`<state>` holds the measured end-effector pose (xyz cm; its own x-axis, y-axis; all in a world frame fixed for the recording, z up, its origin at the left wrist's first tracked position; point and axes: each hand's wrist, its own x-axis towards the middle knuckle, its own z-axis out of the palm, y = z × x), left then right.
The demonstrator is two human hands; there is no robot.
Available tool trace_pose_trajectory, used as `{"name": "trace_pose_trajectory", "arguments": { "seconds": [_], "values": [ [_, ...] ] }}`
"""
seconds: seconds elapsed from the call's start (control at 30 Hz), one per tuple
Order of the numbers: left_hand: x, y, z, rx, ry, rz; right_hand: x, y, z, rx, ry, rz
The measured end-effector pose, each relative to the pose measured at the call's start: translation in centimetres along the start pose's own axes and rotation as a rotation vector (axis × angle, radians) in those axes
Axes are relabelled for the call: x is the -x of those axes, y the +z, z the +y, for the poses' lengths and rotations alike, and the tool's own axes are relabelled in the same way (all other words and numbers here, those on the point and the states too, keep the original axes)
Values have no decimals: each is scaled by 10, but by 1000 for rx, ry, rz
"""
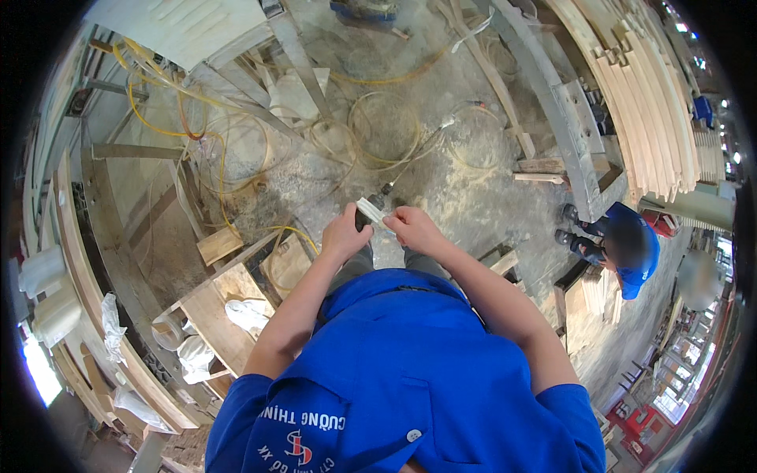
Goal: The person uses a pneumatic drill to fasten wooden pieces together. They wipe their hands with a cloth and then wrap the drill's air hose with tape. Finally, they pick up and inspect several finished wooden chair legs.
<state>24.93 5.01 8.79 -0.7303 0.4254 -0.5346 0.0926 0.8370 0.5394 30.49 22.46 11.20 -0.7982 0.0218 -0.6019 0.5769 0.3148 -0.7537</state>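
Note:
In front of my waist I hold a small pale ridged piece (371, 210) between both hands. My left hand (343, 235) is closed at its left end, beside a black object (362, 221) that shows partly between the fingers. Whether that object is the end of an air tool is too small to tell. A dark hose fitting (387, 188) lies just beyond the pale piece. My right hand (415, 229) pinches the right end of the piece with thumb and fingers.
Yellow hoses (381, 82) loop over the dusty concrete floor (315, 185). A wooden box (223, 296) with white cloths stands at lower left. Grey beams (544, 75) and stacked pale wood strips (646, 118) rise at right. A person in blue (635, 251) bends beside wood pieces.

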Motion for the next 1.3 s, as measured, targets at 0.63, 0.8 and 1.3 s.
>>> {"name": "trace_pose_trajectory", "arguments": {
  "seconds": [0.63,0.8,1.3],
  "values": [
    [-16,23,-35,383,-91,135,7,3,-2,178,14,-52],
    [-17,20,-42,1025,-137,-122,12,2,7,107,-21,-132],
    [26,-46,4,1112,-238,-647,14,-3,16,179,-615,-198]
  ]
}}
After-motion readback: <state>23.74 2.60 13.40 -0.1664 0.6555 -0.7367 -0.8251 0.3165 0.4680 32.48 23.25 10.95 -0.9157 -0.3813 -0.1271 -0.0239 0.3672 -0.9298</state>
